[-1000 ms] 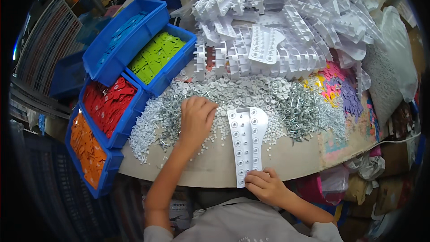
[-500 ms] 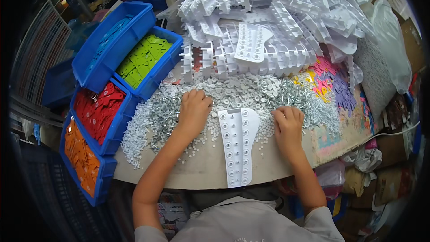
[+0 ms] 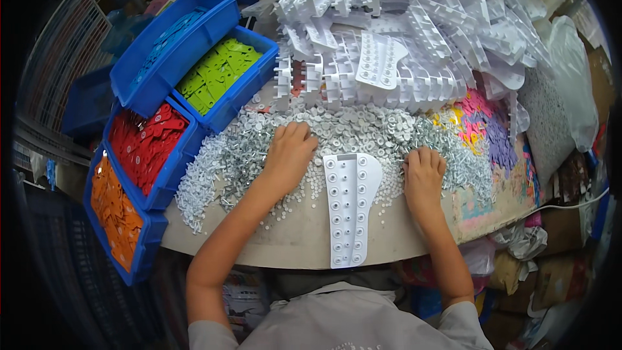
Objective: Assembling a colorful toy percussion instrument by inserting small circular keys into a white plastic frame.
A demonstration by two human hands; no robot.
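Observation:
A white plastic plate (image 3: 350, 214) with a wavy right edge lies lengthwise before me, round sockets and small pegs running along it. To its left, my left hand (image 3: 289, 155) rests with curled fingers dipped into a heap of small metal screws (image 3: 253, 155) and pale round discs (image 3: 350, 126). My right hand (image 3: 424, 178) is on the plate's other side, its fingers bent and drawn together at the near edge of the heap. Whatever either hand pinches is too small or hidden to make out. Neither hand touches the plate.
Blue bins (image 3: 152, 217) at the left hold red, orange, green and blue flat pieces. White molded plastic parts (image 3: 389, 84) are piled at the back. Purple pieces (image 3: 500, 146) and pink pieces (image 3: 476, 113) lie to the right, near a filled clear bag (image 3: 547, 116).
The whole view has shifted slightly, so the scene sits a little farther right. My right thumb, which stuck out toward the plate, is now tucked closer to the fingers. The left hand stays in the heap.

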